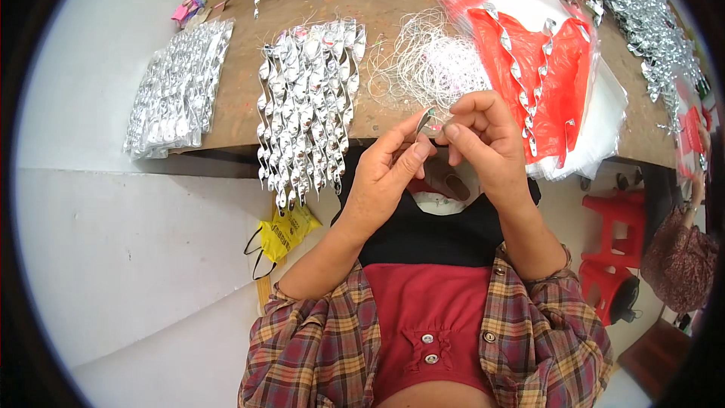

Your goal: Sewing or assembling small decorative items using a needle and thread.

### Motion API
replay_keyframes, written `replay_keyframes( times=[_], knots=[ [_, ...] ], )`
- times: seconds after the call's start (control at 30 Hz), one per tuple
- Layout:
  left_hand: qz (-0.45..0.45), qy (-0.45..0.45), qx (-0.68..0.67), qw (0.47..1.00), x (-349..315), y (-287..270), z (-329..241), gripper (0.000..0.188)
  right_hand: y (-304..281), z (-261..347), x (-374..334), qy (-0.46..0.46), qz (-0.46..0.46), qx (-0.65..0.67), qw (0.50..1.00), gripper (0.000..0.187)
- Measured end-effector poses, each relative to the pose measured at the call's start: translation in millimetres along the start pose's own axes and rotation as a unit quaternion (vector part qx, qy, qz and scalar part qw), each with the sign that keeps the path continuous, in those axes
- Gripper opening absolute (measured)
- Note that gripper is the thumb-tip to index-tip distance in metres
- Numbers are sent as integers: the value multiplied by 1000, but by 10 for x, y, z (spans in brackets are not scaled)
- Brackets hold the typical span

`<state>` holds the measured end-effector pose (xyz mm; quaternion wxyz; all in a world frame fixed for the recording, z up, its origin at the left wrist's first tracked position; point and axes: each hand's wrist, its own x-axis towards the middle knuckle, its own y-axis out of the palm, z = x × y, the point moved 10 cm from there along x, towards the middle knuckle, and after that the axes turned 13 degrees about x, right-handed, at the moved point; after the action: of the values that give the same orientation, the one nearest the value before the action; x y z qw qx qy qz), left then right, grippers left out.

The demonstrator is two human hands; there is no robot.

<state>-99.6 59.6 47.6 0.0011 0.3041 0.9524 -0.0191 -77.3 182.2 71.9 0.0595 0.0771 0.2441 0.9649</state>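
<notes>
My left hand (387, 177) is closed in a pinch on a small shiny curved strip (424, 119), which sticks up between thumb and forefinger. Close beside it, my right hand (489, 147) is also pinched, thumb against fingertip; whatever is in that pinch is too small to make out. Both hands are at the table's near edge, in front of a loose tangle of white string (430, 57). Left of them, a bunch of twisted silver foil strips (310, 106) hangs over the edge. To the right, a red plastic bag (521, 53) has several twisted silver strips lying on it.
Flat packs of silver strips (181, 87) lie at the table's left end. Silver tinsel (642, 15) is heaped at the far right, and clear bags (604, 98) lie under the red one. Below are a yellow bag (287, 230) and red stools (615, 227). Another person's sleeve (680, 257) shows at right.
</notes>
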Motion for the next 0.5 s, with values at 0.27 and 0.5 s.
replay_keyframes(
  times=[0.27, 0.5],
  knots=[
    [-16, -5, 5, 1000, -4, -13, 11, 45, 88, -8, -6, 13, 23, 12, 1000, 21],
    [6, 38, 51, 998, -51, -36, 40, 40, 125, -194, 69, 73, 83, 47, 993, 19]
  ],
)
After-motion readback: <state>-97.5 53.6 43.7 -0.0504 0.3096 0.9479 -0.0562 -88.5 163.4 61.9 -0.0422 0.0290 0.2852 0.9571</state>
